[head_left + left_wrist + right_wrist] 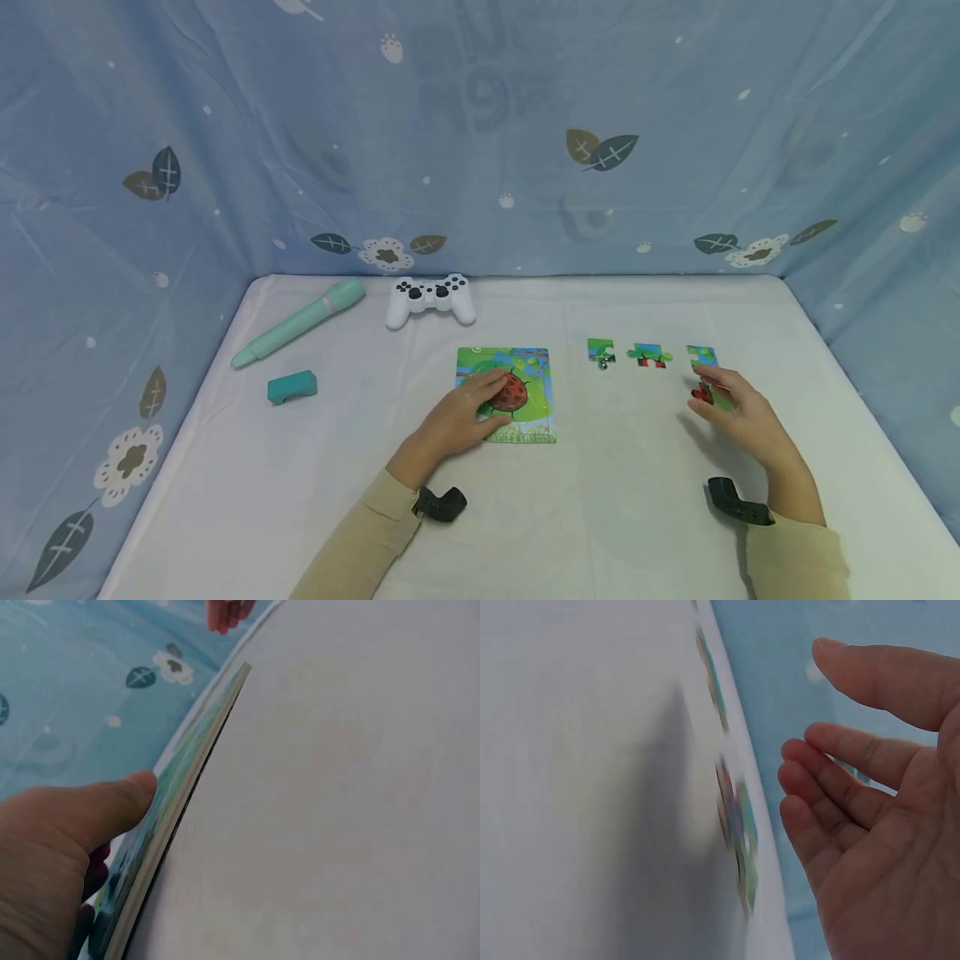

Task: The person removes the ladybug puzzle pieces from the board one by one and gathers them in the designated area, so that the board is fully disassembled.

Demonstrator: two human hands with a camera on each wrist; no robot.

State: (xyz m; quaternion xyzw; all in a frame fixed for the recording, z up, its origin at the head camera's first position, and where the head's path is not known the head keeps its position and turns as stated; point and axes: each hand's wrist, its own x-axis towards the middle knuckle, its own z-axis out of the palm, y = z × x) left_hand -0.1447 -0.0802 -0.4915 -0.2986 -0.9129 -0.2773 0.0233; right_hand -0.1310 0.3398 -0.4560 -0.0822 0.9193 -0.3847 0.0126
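A square ladybug jigsaw puzzle [538, 408] lies on the white table, and my left hand [453, 418] rests on its left part, fingers stretched over the picture. In the left wrist view the thumb [112, 810] lies along the thick puzzle board [191, 776]. Over on the right, my right hand [750, 425] hovers with loosely bent fingers above a puzzle piece with red on it [702, 393]. Its palm holds nothing in the right wrist view. Another loose piece [701, 356] lies just beyond those fingertips, partly overlapped by them.
Two more loose pieces, one green [601, 350] and one blue and red [649, 356], lie in a row right of the puzzle. A white game controller [431, 302], a mint-green pen-shaped object [300, 323] and a teal block [292, 387] sit at the back left. Blue patterned cloth [480, 167] surrounds the table.
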